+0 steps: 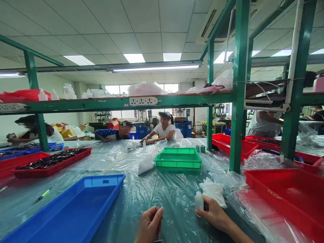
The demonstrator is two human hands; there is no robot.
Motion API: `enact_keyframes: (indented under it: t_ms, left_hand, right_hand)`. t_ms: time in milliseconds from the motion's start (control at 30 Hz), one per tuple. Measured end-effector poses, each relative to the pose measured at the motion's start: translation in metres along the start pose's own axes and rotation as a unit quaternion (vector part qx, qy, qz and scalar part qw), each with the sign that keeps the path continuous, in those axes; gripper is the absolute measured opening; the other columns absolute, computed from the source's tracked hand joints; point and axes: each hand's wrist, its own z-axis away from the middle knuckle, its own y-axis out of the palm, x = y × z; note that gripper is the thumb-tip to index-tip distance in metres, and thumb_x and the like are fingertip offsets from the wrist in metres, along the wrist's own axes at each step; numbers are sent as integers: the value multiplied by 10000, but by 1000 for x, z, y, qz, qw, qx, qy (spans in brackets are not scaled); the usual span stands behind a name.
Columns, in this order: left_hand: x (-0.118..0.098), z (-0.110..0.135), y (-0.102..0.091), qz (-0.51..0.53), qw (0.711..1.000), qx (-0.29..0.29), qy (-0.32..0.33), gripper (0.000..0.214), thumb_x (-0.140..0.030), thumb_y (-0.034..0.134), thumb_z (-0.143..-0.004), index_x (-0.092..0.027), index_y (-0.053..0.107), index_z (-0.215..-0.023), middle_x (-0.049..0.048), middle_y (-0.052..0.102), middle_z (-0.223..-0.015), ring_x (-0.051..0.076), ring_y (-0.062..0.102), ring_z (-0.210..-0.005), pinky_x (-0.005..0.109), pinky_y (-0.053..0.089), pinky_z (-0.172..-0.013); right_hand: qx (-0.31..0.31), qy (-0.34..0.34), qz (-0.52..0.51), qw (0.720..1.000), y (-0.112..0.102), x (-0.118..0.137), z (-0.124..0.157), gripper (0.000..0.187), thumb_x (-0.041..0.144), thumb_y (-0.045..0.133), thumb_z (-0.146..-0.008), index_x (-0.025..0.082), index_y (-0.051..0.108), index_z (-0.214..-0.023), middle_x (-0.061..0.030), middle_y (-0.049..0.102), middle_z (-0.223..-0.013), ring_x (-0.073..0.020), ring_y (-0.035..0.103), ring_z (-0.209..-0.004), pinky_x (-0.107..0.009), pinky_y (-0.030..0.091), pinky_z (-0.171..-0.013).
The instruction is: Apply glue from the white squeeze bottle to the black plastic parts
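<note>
My left hand (150, 224) rests low on the plastic-covered table (157, 192), fingers pinched together; something thin may be in them but I cannot make it out. My right hand (215, 214) grips a small white plastic bottle (198, 201) standing upright on the table. A crumpled white cloth (214, 191) lies just behind the bottle and my right hand.
An empty blue tray (68, 212) lies left of my hands, a green tray (178, 157) ahead, red trays (288, 199) to the right and one with dark parts (50, 162) at the left. A green post (237, 101) stands right of centre. Other people work across the table.
</note>
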Motion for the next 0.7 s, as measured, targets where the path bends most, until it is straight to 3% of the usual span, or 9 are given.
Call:
enact_keyframes:
  t_ms: [467,700]
  left_hand:
    - [3,0,3,-20,999,28,-14,571,-737,512,-641,-180,440,-540,-65,355,-357,64,289,-321,202,193,-353]
    - [-2,1,4,-21,999,38,-22,579,-747,519,-621,-178,446,-536,-65,353,-354,61,280,-317,200,188,-350]
  right_hand:
    - [16,-9,-35,999,1,-8,-2,368,515,599,-741,161,504,-701,36,440,-643,-110,422,-595,-256,338,-560]
    - [27,3,-49,998,0,-6,-2,296,415,654,-710,160,503,-701,44,449,-642,-110,435,-599,-254,345,-563]
